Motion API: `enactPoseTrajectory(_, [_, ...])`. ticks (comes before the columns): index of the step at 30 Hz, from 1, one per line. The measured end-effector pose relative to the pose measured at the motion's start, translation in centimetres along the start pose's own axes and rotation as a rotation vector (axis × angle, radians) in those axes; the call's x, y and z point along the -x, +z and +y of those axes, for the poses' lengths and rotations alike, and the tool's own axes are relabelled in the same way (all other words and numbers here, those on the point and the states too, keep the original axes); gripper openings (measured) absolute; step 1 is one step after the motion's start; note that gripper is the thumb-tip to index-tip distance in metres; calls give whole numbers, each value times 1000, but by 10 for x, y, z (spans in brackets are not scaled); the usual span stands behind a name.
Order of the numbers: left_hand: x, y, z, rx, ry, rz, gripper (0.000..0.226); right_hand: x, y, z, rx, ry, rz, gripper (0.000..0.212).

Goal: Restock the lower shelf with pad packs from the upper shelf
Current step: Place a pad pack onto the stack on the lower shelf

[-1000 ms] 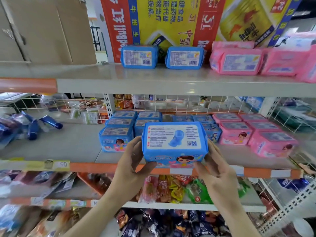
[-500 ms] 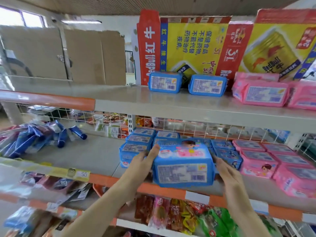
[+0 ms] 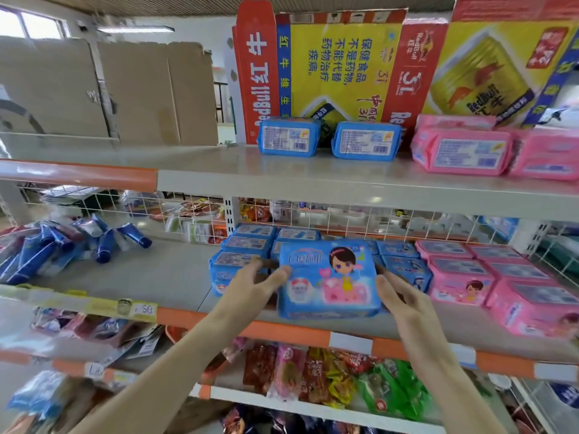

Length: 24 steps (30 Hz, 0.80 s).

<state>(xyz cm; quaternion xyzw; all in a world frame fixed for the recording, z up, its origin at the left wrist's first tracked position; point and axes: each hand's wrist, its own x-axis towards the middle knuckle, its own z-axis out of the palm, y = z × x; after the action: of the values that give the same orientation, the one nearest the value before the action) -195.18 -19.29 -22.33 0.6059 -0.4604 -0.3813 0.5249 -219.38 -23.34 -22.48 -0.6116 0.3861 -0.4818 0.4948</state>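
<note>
Shop shelves fill your view, grey boards with orange strips along the front. You hold one blue pack at the middle, just over the front of the lower shelf. Your left hand grips its left end and your right hand grips its right end. The hands are apart, with the pack between them. A cartoon girl on the pack faces you.

At 12 o'clock the upper shelf holds two top blue packs, side by side. At 2 o'clock sit at least three top pink packs.

Behind your pack are the low blue packs. At least seven show, and some are hidden. At 3 o'clock are at least five low pink packs.

Blue tubes lie in a pile at 9 o'clock. Snack bags sit at 6 o'clock, one shelf down. Tall red and yellow boxes stand behind the top packs. Brown cardboard stands at 11 o'clock.
</note>
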Motion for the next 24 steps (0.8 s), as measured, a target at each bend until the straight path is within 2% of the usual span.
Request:
enactPoseTrajectory(1, [3, 2, -3, 0, 23, -23, 44, 0, -1, 4, 17, -2, 4, 18])
enactPoseTrajectory(4, [9, 7, -16, -29, 86, -60, 56, 1, -3, 23, 87, 6, 25, 36])
enactPoseTrajectory(9, [5, 8, -54, -260, 114, -58, 70, -5, 2, 60, 44, 97, 69, 58])
enactPoseTrajectory(12, [-4, 7, -76, -269, 125, -46, 67, -13, 12, 77, 46, 131, 34, 58])
enactPoseTrajectory(15, [-17, 8, -93, -443, 309, 93, 65, -20, 28, 87, 105, 105, 22, 47])
enactPoseTrajectory(18, [-31, 10, -102, -381, 260, 119, 66, -32, 41, 102, 151, 112, 56, 47])
enactPoseTrajectory(24, [-67, 2, -123, -309, 148, 76, 61, -62, 63, 130, 268, 115, 138, 60])
